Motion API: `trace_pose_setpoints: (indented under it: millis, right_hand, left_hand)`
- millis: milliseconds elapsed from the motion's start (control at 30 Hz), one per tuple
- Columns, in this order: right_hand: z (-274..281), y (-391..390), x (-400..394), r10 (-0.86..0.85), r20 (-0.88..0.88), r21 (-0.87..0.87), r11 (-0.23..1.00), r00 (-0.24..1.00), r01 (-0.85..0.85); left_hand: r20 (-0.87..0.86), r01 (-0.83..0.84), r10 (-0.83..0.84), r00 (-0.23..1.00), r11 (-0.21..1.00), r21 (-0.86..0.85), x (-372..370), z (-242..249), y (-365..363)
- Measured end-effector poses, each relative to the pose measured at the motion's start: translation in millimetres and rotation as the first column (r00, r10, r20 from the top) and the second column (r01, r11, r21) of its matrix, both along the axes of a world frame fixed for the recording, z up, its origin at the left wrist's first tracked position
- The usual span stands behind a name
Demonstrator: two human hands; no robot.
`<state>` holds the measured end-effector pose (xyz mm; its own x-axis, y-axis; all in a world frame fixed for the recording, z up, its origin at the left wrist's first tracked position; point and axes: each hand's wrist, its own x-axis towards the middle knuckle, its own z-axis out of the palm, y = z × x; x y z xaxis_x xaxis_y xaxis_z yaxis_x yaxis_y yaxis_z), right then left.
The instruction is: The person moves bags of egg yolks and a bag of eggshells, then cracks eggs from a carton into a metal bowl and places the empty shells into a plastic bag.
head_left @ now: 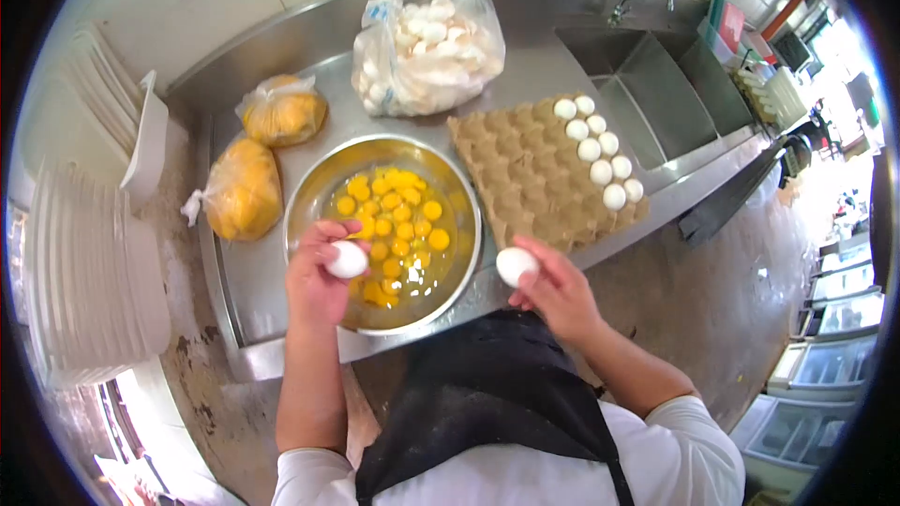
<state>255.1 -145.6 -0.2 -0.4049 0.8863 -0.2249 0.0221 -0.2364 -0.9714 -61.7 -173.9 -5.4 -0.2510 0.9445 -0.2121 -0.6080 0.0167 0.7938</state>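
Observation:
My left hand [319,267] is closed around a white egg [348,260] above the left rim of a wide metal bowl [309,178]. Inside the bowl lie many raw yolks [401,230] in clear egg white. Another white egg [517,266] is gripped in the fingers of my right hand [555,289], to the right of the bowl and in front of the cardboard egg tray [511,164]. Several white eggs [600,171] stand in the tray's right-hand rows; its other hollows hold none.
Behind the bowl sits a clear plastic bag of eggshells [431,47]. Two tied bags of yellow food [246,189] lie left on the steel counter [253,290]. A sink [647,84] with a tap [642,2] is back right. Stacked white trays [94,272] stand far left.

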Motion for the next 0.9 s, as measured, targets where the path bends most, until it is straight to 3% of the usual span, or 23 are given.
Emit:
trace_pose_setpoints:
  millis: [33, 100, 133, 200, 233, 300, 533, 633, 667, 700, 733, 767, 800, 833, 900]
  right_hand:
    - [-12.9, -16.4, 2.3, -0.001, 0.007, -0.014, 1.0, 1.0, 0.001]
    - [-43.4, -38.1, 6.9, -0.086, 0.299, 0.5, 0.862, 0.95, -0.079]
    - [-61.2, -43.1, 8.5, -0.087, 0.3, 0.499, 0.863, 0.95, -0.078]
    - [-85.0, -49.7, 8.9, -0.203, 0.386, 0.677, 0.725, 0.9, -0.127]
    - [-87.9, -53.4, 9.0, -0.206, 0.383, 0.677, 0.726, 0.9, -0.122]
    - [-90.4, -56.4, 5.6, -0.285, 0.407, 0.775, 0.61, 0.868, -0.163]
    - [-95.4, -53.2, 0.0, -0.33, 0.475, 0.786, 0.575, 0.816, -0.225]
    - [-75.3, -53.1, -20.1, -0.304, 0.339, 0.811, 0.573, 0.891, -0.113]
    - [-69.7, -53.6, -30.2, -0.219, 0.261, 0.628, 0.778, 0.94, 0.008]
    - [-63.1, -53.8, -39.6, -0.159, 0.158, 0.378, 0.922, 0.975, 0.09]
    - [-51.2, -47.7, -48.0, -0.153, 0.163, 0.387, 0.919, 0.975, 0.079]
    - [-36.2, -36.7, -57.0, -0.072, -0.004, 0.073, 0.995, 0.997, 0.072]
    - [-27.0, -29.4, -66.6, -0.04, -0.185, -0.243, 0.97, 0.982, -0.006]
    - [-31.2, -25.5, -76.7, -0.035, -0.232, -0.267, 0.963, 0.972, -0.029]
    - [-24.3, -15.5, -90.9, 0.005, -0.268, -0.319, 0.943, 0.963, -0.094]
  left_hand:
    - [0.018, -0.029, 0.03, 0.999, 0.999, -0.044, -8.5, -2.7, -11.0]
    - [-0.007, -0.089, 0.089, 0.996, 0.991, -0.104, -12.4, -7.8, -24.8]
    - [-0.006, -0.088, 0.087, 0.996, 0.991, -0.106, -13.5, -9.0, -28.9]
    - [-0.047, -0.036, 0.03, 0.998, 0.99, -0.136, -15.8, -10.0, -35.9]
    - [-0.051, -0.033, 0.026, 0.998, 0.99, -0.137, -14.9, -8.4, -37.7]
    - [-0.14, -0.019, -0.006, 0.99, 0.984, -0.178, -12.6, -1.2, -38.0]
    - [-0.381, 0.024, -0.063, 0.922, 0.994, -0.105, -13.3, -0.3, -40.1]
    - [-0.495, 0.173, -0.21, 0.843, 0.978, -0.12, 0.7, -7.3, -43.3]
    - [-0.492, 0.171, -0.205, 0.846, 0.979, -0.113, 6.4, -5.4, -43.1]
    - [-0.637, 0.267, -0.263, 0.724, 0.959, -0.093, 13.4, -1.2, -41.8]
    - [-0.763, 0.357, -0.294, 0.575, 0.93, -0.089, 19.8, 2.0, -39.6]
    - [-0.762, 0.346, -0.278, 0.585, 0.935, -0.075, 24.5, 4.4, -35.5]
    - [-0.834, 0.375, -0.238, 0.497, 0.926, -0.041, 27.8, 7.4, -30.0]
    - [-0.896, 0.401, -0.189, 0.402, 0.916, -0.013, 29.9, 10.4, -25.9]
    - [-0.912, 0.357, -0.131, 0.39, 0.934, 0.018, 31.1, 8.2, -19.4]
